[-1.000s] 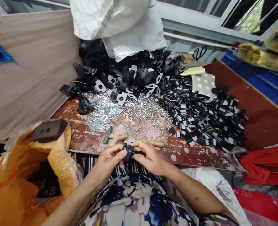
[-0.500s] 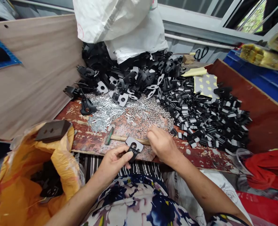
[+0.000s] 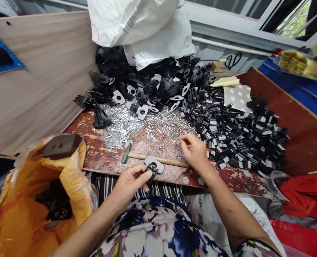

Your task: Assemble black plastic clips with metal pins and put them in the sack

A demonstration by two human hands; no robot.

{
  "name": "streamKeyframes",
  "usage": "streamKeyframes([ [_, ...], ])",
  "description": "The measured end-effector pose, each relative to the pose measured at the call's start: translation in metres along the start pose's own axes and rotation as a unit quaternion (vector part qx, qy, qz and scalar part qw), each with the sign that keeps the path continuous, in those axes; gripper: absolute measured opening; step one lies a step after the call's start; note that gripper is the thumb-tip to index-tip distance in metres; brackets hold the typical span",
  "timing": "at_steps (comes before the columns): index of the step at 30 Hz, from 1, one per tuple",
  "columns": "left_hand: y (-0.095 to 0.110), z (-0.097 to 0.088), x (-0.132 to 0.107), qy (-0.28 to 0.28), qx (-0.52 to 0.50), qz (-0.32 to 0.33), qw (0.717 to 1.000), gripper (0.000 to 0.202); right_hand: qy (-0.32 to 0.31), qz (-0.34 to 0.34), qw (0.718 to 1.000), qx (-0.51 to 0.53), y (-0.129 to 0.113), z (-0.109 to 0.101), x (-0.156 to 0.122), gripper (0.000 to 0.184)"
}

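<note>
My left hand (image 3: 133,179) pinches a black plastic clip (image 3: 154,167) with a light grey oval-holed pad, at the table's front edge. My right hand (image 3: 192,148) is over the hammer's handle end, thumb and forefinger pressed together at the near edge of a heap of tiny shiny metal pieces, perhaps springs (image 3: 171,123). Whatever its fingertips hold is too small to make out. Loose silver pins (image 3: 123,125) lie left of that heap. The hammer (image 3: 158,159) lies across the table just behind the clip.
Black clip parts (image 3: 158,85) are heaped at the back under a white sack (image 3: 139,25). Small black pieces with grey pads (image 3: 236,132) cover the right side. An orange sack (image 3: 5,207) holding black parts stands at left, a dark block (image 3: 62,146) on its rim. Wooden boards (image 3: 45,78) flank the table.
My right hand has moved to the right and slightly away from me, off the middle of the hammer handle. My left hand keeps the clip in nearly the same place.
</note>
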State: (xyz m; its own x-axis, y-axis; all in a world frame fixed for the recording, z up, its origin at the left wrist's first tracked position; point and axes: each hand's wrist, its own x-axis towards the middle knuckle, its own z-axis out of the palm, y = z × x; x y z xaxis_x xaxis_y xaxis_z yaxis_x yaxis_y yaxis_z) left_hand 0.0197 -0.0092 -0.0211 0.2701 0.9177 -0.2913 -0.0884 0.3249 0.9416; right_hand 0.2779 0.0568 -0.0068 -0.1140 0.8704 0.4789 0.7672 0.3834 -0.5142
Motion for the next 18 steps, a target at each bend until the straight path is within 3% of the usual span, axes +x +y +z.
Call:
streamKeyframes([
  [4, 0.002, 0.007, 0.005, -0.003, -0.003, 0.010, 1.000, 0.034, -0.128, -0.160, 0.979, 0.002, -0.054, -0.004, -0.020, 0.028],
  [8, 0.003, 0.008, 0.007, 0.013, 0.022, 0.026, 0.999, 0.033, -0.151, -0.241, 0.959, -0.013, -0.094, -0.002, -0.040, 0.041],
  [11, 0.000, 0.006, 0.005, 0.026, 0.052, 0.048, 0.997, 0.031, -0.174, -0.212, 0.961, 0.017, -0.099, -0.001, -0.050, 0.050],
  [15, -0.004, -0.002, 0.004, 0.065, 0.113, 0.107, 0.986, 0.029, -0.224, -0.049, 0.964, 0.133, -0.077, 0.004, -0.038, 0.044],
  [18, -0.004, -0.009, 0.003, 0.070, 0.143, 0.140, 0.977, 0.021, -0.165, 0.011, 0.986, -0.008, -0.046, 0.011, -0.004, 0.025],
])
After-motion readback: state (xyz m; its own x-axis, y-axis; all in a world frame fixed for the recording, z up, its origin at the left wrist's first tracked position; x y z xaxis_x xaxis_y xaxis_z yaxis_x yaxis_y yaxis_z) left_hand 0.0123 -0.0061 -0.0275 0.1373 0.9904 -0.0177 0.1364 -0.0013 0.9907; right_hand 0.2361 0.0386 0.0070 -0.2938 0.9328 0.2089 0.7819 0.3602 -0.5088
